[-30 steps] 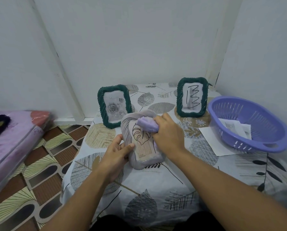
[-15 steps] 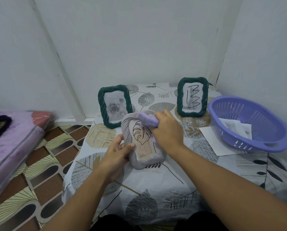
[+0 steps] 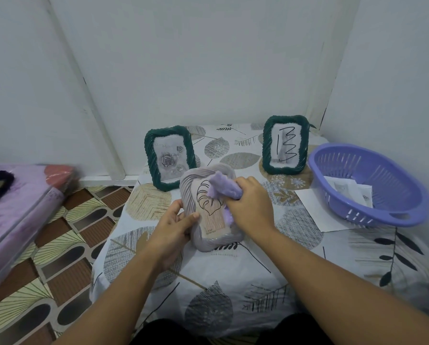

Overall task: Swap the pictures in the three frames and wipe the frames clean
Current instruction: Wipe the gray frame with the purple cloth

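While left hand grips the grey frame, right hand presses the bunched cloth onto its glass.
Frame's long axis runs away from the person, tilted; cloth sits at the far, upper end.

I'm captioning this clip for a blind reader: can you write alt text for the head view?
A person's right hand wipes a grey picture frame with a purple cloth while the left hand holds the frame's edge. Behind, two green frames stand on a leaf-patterned tablecloth, beside a purple basket holding papers.
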Available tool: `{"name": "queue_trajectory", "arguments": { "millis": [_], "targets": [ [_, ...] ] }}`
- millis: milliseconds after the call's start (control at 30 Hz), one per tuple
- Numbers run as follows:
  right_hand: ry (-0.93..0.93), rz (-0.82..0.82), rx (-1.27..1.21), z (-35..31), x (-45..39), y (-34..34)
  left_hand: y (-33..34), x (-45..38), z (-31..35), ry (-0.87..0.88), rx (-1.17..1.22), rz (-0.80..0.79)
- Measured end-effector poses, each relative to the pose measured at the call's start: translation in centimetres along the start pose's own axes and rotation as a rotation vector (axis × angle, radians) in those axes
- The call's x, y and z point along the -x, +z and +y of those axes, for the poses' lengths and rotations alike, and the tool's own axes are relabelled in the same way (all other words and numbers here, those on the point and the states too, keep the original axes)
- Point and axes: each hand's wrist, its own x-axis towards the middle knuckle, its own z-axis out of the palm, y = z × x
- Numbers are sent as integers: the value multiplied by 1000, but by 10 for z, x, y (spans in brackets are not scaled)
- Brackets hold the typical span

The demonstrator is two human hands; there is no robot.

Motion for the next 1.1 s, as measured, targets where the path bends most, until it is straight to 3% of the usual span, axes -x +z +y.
{"name": "queue_trajectory", "arguments": {
  "millis": [200, 333, 500, 567, 667, 867, 1000, 1100],
  "targets": [
    [329, 101, -308, 16, -7, -10, -2, -5, -2, -34, 47, 86],
    [464, 123, -353, 34, -6, -15, -7, -7, 1, -46, 21, 134],
    [518, 1, -220, 51, -3, -14, -14, -5, 9, -32, 20, 173],
    [544, -156, -158, 54, -5, -14, -18, -6, 15, -25, 12, 206],
    [484, -405, -24, 53, -6, -13, -19, -8, 26, -17, -7, 231],
    [328, -470, 139, 37, -7, -8, -22, -13, 35, 7, -9, 235],
    [204, -395, 238, 25, -6, -9, -23, -14, 38, 16, 6, 221],
    [92, -195, 146, 15, -9, -13, -22, -15, 41, 19, 1, 217]
  ]
}}
